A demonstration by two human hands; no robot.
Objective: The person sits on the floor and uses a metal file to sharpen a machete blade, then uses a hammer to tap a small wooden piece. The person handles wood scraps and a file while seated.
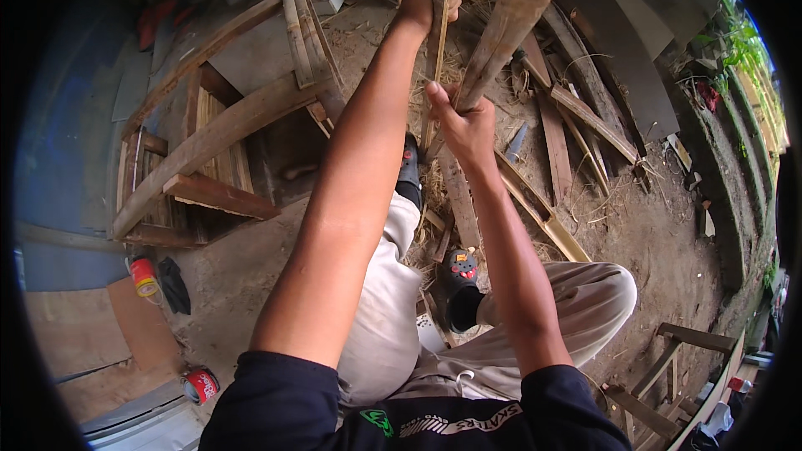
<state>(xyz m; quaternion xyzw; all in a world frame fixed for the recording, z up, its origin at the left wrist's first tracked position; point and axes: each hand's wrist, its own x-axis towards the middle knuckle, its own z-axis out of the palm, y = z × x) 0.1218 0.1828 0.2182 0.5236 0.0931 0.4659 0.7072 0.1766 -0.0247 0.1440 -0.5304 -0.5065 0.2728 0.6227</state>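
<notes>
Far from me, at the top middle, my left hand (417, 7) is closed round a narrow wooden strip (437, 46) that stands nearly upright. Nearer and a little to the right, my right hand (470, 129) grips a thicker, worn wooden plank (506, 27), its thumb pointing up. The plank leans, its upper end tilted to the right. Both pieces reach down toward the ground between my feet, where a flat board (459, 200) lies. My forearms and hands partly hide the lower ends.
A wooden frame (225, 129) stands at the left. Loose planks (593, 121) and a blue-grey blade-like piece (517, 142) lie on the dirt at the right. Red cans (200, 385) sit lower left. My dark clog (460, 267) is below the board. Another wooden frame (660, 376) is lower right.
</notes>
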